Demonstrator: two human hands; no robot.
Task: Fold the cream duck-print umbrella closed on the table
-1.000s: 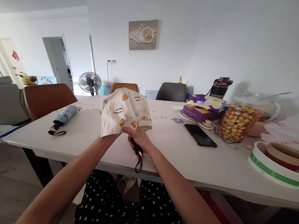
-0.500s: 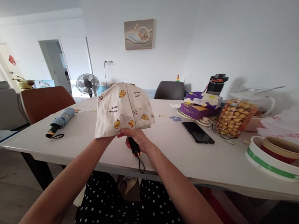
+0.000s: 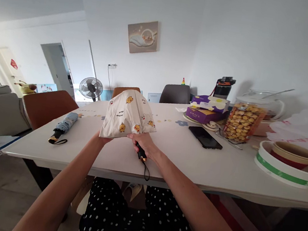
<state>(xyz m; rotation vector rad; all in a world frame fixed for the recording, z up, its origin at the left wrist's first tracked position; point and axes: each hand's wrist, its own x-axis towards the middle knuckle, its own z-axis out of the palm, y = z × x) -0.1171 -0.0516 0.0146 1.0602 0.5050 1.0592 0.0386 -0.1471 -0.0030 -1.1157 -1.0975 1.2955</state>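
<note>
A cream umbrella [image 3: 129,117] with yellow duck prints is held over the table, its canopy loose and partly folded. My right hand [image 3: 142,143] is closed around its black handle, from which a wrist strap hangs. Under the canopy's left edge reaches my left hand [image 3: 106,140]; the cloth covers its fingers, so their grip cannot be seen. To the left, a folded blue umbrella [image 3: 66,124] with a black and gold handle lies on the table.
On the white table [image 3: 176,160] to the right lie a black phone [image 3: 205,137], purple boxes [image 3: 204,113], a jar of round snacks [image 3: 243,122] and a white-green bowl [image 3: 281,169]. A brown chair [image 3: 48,106] stands at the left, a grey chair [image 3: 175,94] behind.
My left hand has moved left and slightly down beneath the canopy. The canopy has shifted and its left lower edge has risen. My right hand stays on the handle.
</note>
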